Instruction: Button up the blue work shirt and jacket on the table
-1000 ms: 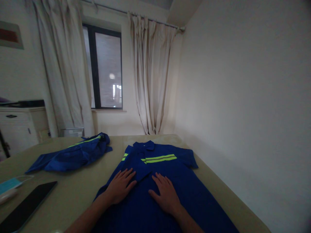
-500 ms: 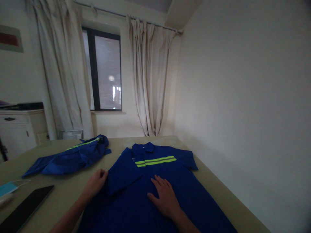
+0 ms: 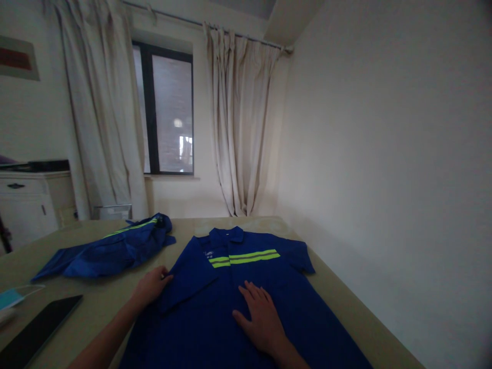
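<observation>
A dark blue short-sleeved work shirt (image 3: 265, 297) with a collar and a yellow-green reflective chest stripe lies front up, collar away from me. Its left-side sleeve (image 3: 188, 287) lies folded over the front. My left hand (image 3: 152, 283) is closed, pinching the fabric at that side's edge. Flat on the middle of the front rests my right hand (image 3: 259, 315), fingers spread, holding nothing. The shirt's lower part runs out of view at the bottom.
On the table (image 3: 103, 294), another blue garment (image 3: 111, 251) with a reflective stripe lies bunched at the left. A black tablet-like slab (image 3: 42, 330) and a light blue face mask (image 3: 11, 298) are at the near left. A wall (image 3: 384, 205) borders the right side.
My left hand has moved slightly left, drawing the shirt's edge outward. More of the chest stripe and a small white logo now show. My right hand has stayed nearly in place.
</observation>
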The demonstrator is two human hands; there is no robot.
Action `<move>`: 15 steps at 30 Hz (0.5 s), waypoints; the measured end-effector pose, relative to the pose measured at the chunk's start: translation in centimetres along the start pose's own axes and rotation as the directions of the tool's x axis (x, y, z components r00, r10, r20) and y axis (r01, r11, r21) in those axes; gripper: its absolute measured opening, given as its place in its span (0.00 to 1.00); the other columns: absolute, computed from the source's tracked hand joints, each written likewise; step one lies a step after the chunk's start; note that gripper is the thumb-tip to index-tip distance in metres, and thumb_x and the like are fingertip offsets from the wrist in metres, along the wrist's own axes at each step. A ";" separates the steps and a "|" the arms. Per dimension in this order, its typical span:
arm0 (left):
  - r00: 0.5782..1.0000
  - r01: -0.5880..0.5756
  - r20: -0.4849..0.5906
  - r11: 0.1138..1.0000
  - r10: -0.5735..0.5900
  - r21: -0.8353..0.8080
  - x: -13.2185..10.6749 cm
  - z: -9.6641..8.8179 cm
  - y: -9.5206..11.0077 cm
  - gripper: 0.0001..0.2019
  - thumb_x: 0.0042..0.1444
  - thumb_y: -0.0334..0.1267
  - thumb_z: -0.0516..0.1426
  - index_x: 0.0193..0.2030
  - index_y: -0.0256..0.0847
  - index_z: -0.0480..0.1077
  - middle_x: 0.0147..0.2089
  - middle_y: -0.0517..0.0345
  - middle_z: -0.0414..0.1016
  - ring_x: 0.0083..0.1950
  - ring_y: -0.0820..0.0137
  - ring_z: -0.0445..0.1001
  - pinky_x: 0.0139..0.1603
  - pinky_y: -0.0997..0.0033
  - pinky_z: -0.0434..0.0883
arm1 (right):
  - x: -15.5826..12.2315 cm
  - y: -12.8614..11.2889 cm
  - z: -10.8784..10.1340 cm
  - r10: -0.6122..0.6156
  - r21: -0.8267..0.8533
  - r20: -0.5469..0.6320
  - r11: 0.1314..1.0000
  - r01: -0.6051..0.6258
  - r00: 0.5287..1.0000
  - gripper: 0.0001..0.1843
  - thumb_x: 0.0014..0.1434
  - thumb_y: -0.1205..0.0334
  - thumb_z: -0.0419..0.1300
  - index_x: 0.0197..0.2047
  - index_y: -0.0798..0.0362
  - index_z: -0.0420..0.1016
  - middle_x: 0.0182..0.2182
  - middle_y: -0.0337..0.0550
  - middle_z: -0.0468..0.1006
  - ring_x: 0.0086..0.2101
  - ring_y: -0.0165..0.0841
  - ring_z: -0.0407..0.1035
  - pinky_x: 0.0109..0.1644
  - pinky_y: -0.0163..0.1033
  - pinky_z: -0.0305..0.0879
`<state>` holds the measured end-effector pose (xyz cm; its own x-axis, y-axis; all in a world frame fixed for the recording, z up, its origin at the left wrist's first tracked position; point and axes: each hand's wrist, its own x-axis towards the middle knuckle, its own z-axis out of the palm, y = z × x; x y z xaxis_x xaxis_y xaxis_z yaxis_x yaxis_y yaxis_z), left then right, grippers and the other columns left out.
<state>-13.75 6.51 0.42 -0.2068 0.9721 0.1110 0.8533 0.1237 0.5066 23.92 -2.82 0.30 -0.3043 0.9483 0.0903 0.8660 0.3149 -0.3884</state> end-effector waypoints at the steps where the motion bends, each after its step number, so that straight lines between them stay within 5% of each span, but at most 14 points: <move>1: 1.000 -0.018 0.008 0.999 0.018 0.045 -0.1 -0.2 0.4 0.08 0.55 0.42 0.58 0.34 0.41 0.75 0.37 0.45 0.82 0.44 0.51 0.80 0.47 0.57 0.73 | 0.0 -0.1 0.1 0.001 -0.002 -0.004 1.000 -0.001 1.000 0.36 0.67 0.38 0.50 0.72 0.45 0.61 0.72 0.42 0.57 0.71 0.44 0.50 0.75 0.53 0.41; 6: 0.982 -0.180 -0.009 0.957 0.187 0.228 -1.6 1.7 4.6 0.20 0.60 0.36 0.53 0.58 0.42 0.73 0.64 0.40 0.73 0.68 0.49 0.66 0.67 0.46 0.59 | 1.3 -0.8 2.2 0.025 -0.019 -0.052 0.999 -0.026 0.998 0.36 0.69 0.38 0.45 0.73 0.46 0.60 0.73 0.44 0.56 0.71 0.45 0.48 0.75 0.55 0.40; 8: 0.969 -0.242 0.011 0.938 0.247 0.249 -2.3 4.2 6.8 0.26 0.62 0.43 0.52 0.66 0.41 0.68 0.71 0.42 0.65 0.73 0.51 0.59 0.72 0.49 0.53 | 2.2 -1.3 3.4 0.040 -0.030 -0.076 0.999 -0.042 0.996 0.37 0.68 0.35 0.44 0.73 0.44 0.60 0.73 0.44 0.56 0.71 0.47 0.48 0.75 0.57 0.41; 11: 0.970 -0.244 0.064 0.925 0.235 0.293 -2.9 7.6 8.8 0.39 0.63 0.60 0.48 0.73 0.37 0.58 0.77 0.41 0.52 0.77 0.45 0.48 0.74 0.40 0.45 | 3.3 -2.1 4.6 0.053 -0.035 -0.090 0.998 -0.056 0.995 0.41 0.66 0.31 0.41 0.73 0.44 0.60 0.73 0.44 0.56 0.71 0.51 0.49 0.75 0.59 0.44; 15: 0.968 -0.246 0.115 0.920 0.221 0.306 -2.3 8.5 8.5 0.40 0.64 0.64 0.42 0.76 0.40 0.52 0.78 0.46 0.47 0.78 0.45 0.44 0.73 0.35 0.42 | 3.9 -2.8 5.0 0.046 0.021 -0.114 0.999 -0.044 0.992 0.42 0.67 0.29 0.38 0.72 0.45 0.60 0.72 0.44 0.58 0.71 0.50 0.49 0.75 0.55 0.46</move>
<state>-1.95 6.98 -2.77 0.0435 0.9916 0.1217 0.9821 -0.0648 0.1769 18.29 -0.19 -2.81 -0.2166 0.9602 0.1763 0.8703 0.2717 -0.4108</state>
